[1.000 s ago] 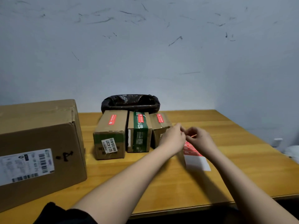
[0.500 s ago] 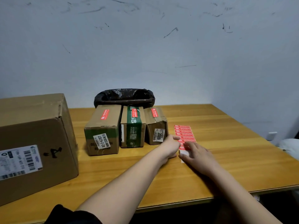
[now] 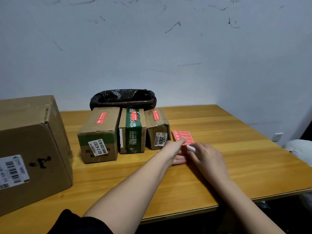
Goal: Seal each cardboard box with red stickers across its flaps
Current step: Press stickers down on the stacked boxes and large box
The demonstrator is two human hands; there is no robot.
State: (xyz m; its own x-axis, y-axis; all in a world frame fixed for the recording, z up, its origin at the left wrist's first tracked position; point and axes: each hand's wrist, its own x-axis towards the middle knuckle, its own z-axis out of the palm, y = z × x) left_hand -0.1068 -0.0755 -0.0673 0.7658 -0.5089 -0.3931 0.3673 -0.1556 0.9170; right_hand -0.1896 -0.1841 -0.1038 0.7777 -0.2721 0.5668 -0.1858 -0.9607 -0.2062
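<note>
Three small cardboard boxes stand in a row on the wooden table: the left box (image 3: 99, 132), the green-taped middle box (image 3: 132, 130) and the right box (image 3: 157, 129). Each carries one red sticker on its top. A sheet of red stickers (image 3: 181, 135) lies flat just right of the right box. My left hand (image 3: 175, 150) reaches across with straight fingers resting on the sheet's near part. My right hand (image 3: 206, 157) pinches the sheet's white lower edge, which curls up off the table. Both hands hide the lower half of the sheet.
A large cardboard box (image 3: 33, 141) with a shipping label fills the table's left side. A bin lined with a black bag (image 3: 123, 98) sits behind the small boxes against the wall. The table's front edge (image 3: 219, 206) runs below my arms. Something white (image 3: 299, 149) lies beyond the table's right edge.
The sticker sheet, held up in both hands a second ago, now lies on the table. My left hand has flattened on it and my right hand has taken its white lower edge.
</note>
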